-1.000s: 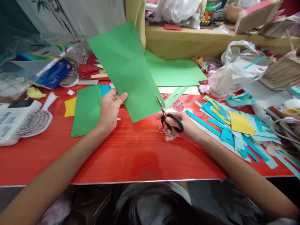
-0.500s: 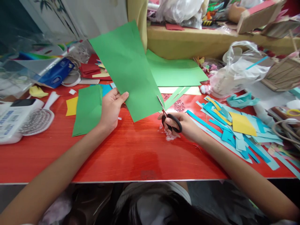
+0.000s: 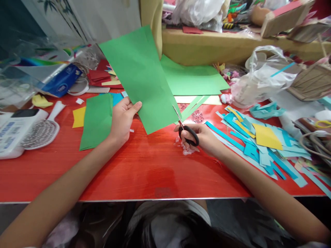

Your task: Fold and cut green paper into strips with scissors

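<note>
My left hand (image 3: pixel 125 119) pinches a green paper sheet (image 3: pixel 139 79) by its lower left edge, thumb on top, and holds it tilted above the table. My right hand (image 3: pixel 193 137) is closed around the black handles of a pair of scissors (image 3: pixel 190 135). The blades lie at the sheet's lower right edge, pointing up and to the left. Below my right hand is a small pile of whitish scraps (image 3: pixel 187 151). A stack of cut green paper (image 3: pixel 97 120) rests on the table just left of my left hand.
Blue and yellow paper strips (image 3: pixel 258 137) are heaped on the right. Larger green sheets (image 3: pixel 196 79) lie behind the held one. A white hairbrush (image 3: pixel 42 132) and a white box-like device (image 3: pixel 15 134) sit at the left. A clear plastic bag (image 3: pixel 261 79) stands back right on the red table (image 3: pixel 129 179).
Almost nothing differs. The sheet's top edge has dipped slightly, and the scissors have shifted a little to the left. Both hands keep their holds.
</note>
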`<action>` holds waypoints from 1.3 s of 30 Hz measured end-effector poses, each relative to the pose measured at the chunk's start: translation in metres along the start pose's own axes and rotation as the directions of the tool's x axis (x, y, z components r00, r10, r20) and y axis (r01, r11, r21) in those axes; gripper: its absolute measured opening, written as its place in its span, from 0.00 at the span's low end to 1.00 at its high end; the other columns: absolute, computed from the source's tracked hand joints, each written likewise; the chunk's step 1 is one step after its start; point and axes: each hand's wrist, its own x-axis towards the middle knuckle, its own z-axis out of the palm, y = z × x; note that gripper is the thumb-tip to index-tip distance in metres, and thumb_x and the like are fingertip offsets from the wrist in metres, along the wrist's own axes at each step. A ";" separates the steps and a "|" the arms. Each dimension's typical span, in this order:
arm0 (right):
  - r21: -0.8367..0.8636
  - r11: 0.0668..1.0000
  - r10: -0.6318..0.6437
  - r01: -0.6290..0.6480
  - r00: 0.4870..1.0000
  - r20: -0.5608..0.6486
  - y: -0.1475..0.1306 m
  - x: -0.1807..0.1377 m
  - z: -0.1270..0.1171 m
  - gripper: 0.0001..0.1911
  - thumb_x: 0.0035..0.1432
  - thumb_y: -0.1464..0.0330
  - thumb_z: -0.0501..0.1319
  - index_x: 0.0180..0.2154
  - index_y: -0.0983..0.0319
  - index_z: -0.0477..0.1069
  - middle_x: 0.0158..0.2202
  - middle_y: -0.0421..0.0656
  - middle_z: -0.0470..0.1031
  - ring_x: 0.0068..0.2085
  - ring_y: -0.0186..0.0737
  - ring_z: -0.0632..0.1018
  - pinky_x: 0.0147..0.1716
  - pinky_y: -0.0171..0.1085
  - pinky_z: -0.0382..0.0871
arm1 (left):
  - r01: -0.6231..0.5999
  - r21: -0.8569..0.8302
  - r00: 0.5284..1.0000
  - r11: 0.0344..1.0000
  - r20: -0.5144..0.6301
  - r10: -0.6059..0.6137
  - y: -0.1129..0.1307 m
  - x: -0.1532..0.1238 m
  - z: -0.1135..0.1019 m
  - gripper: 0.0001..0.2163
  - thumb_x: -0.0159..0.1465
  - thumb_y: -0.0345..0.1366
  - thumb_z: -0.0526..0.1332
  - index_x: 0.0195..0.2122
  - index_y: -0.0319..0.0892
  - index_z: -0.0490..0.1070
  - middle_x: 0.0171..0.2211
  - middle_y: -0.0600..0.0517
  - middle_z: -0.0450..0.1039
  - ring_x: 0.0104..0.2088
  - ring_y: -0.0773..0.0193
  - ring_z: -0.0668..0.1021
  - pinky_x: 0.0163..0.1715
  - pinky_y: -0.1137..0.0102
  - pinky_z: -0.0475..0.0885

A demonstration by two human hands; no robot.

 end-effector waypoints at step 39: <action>0.016 0.999 0.046 -0.045 0.997 -0.054 -0.004 -0.001 0.006 0.19 0.56 0.55 0.60 0.25 0.64 0.64 0.17 0.38 0.68 0.13 0.25 0.63 0.11 0.29 0.55 | 0.042 0.041 0.997 0.998 0.059 -0.044 0.004 -0.006 0.005 0.09 0.57 0.38 0.61 0.38 0.44 0.72 0.37 0.51 0.77 0.39 0.60 0.77 0.37 0.65 0.75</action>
